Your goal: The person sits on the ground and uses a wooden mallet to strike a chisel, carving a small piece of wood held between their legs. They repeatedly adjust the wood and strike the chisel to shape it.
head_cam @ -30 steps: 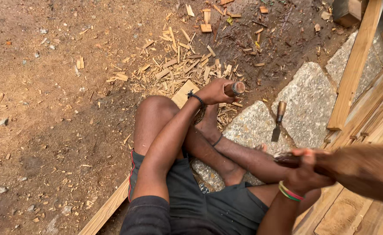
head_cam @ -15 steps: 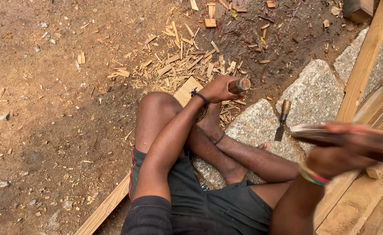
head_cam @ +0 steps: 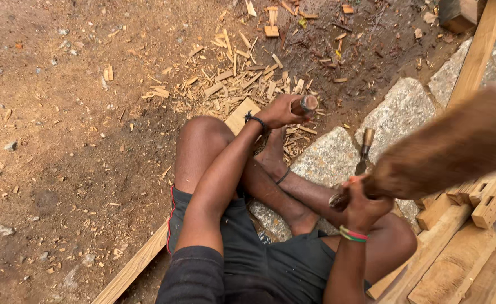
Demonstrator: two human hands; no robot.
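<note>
Dirt ground [head_cam: 79, 169], chips beyond plank [head_cam: 242, 115]; left hand [head_cam: 282, 111] clenched round chisel handle [head_cam: 307, 104] above plank; right hand [head_cam: 366, 205] gripping mallet [head_cam: 456, 152].

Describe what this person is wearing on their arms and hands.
Both hands are bare, no gloves. The left wrist has a dark band. The right wrist has a striped band in red, green and pale colours. A dark sleeve covers the left upper arm; both forearms are bare.
</note>
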